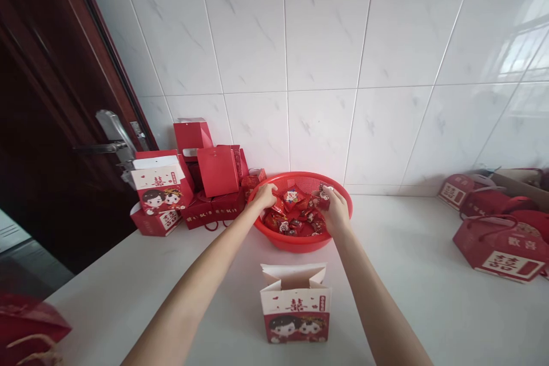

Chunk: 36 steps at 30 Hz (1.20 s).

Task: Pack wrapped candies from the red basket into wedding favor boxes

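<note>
A red plastic basket (300, 245) stands against the tiled wall, with several red wrapped packets (294, 197) in it. Over its left side is my left hand (266, 197), fingers closed at a red packet (278, 206). My right hand (335, 210) is at the basket's right side, its fingers closed on a red packet (319, 199) with white print. In front of the basket, an upright paper gift box (295, 314) with two cartoon figures has its top open.
Red gift boxes (218, 171) are piled at the left by the wall, near a door handle (114, 140). More red boxes (506, 246) stand at the right. A red bag (26, 326) lies at the lower left corner of the white table (398, 257).
</note>
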Each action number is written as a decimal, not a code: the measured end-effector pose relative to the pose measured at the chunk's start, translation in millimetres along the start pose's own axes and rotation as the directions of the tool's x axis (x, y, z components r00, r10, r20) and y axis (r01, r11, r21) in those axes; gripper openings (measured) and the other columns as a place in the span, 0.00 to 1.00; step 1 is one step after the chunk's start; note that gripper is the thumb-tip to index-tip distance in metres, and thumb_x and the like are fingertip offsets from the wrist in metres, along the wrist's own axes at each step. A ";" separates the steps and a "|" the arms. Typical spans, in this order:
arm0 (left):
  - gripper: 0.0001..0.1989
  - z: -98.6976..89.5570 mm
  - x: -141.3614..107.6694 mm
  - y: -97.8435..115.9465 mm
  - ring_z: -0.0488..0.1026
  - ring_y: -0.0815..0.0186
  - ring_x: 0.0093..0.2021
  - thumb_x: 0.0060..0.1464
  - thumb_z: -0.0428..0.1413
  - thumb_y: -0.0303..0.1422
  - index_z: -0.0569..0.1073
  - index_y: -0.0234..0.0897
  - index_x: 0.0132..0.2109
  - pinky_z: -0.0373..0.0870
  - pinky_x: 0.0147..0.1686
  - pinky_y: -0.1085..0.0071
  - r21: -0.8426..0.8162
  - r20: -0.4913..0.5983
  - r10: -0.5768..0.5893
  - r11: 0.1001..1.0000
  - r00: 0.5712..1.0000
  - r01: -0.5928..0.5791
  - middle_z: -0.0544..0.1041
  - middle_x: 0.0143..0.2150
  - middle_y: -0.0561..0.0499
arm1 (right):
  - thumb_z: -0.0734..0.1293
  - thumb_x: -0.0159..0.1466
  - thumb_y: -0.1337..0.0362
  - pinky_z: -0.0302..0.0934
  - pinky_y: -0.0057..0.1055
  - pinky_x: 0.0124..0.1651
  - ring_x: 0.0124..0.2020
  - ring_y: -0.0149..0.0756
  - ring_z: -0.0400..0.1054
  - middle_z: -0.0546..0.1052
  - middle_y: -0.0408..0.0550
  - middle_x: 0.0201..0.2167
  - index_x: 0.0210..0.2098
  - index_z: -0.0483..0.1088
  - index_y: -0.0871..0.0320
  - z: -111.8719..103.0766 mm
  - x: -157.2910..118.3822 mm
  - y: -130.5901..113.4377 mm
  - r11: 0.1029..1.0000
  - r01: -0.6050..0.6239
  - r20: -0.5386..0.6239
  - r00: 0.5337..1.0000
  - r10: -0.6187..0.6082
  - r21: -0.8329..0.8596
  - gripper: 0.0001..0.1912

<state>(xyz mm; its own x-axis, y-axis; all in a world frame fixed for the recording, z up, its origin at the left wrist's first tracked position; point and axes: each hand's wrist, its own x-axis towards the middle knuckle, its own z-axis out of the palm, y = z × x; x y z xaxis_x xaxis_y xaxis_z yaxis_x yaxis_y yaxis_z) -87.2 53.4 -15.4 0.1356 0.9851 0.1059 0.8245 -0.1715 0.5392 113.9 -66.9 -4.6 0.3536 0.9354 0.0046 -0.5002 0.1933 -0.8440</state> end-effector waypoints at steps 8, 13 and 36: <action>0.20 -0.2 -3.6 5.9 0.80 0.58 0.50 0.46 0.59 0.16 0.79 0.35 0.47 0.77 0.51 0.65 -0.291 -0.073 0.046 0.954 0.996 -0.066 0.84 0.48 0.45 | 0.67 0.48 0.65 0.72 0.33 0.33 0.24 0.34 0.70 0.80 0.42 0.25 0.22 0.66 0.53 0.3 1.2 -2.3 0.998 -0.032 -0.044 0.998 0.034 0.061 0.04; 0.20 -5.6 -10.9 15.6 0.80 0.58 0.53 0.47 0.61 0.19 0.79 0.34 0.49 0.77 0.55 0.62 -0.405 -0.098 0.148 0.897 0.984 -0.176 0.83 0.50 0.44 | 0.68 0.46 0.66 0.72 0.33 0.34 0.26 0.34 0.72 0.80 0.42 0.25 0.22 0.67 0.53 1.4 -2.1 -4.1 0.998 -0.028 -0.022 0.999 0.030 0.064 0.05; 0.14 -8.9 -20.1 20.4 0.80 0.60 0.44 0.51 0.64 0.29 0.80 0.39 0.46 0.76 0.44 0.70 0.103 0.095 0.078 0.991 0.992 -0.088 0.84 0.43 0.50 | 0.69 0.47 0.69 0.68 0.28 0.29 0.24 0.32 0.70 0.80 0.43 0.24 0.22 0.68 0.56 7.6 -7.8 -7.7 0.996 -0.043 -0.060 0.997 0.048 0.083 0.05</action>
<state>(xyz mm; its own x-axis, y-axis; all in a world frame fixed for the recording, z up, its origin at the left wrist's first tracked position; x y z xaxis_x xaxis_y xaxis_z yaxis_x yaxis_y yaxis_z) -78.0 30.0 0.9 0.2514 0.9655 0.0682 0.8615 -0.2553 0.4390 109.0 -73.4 5.9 0.3760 0.9241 -0.0683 -0.5788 0.1767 -0.7961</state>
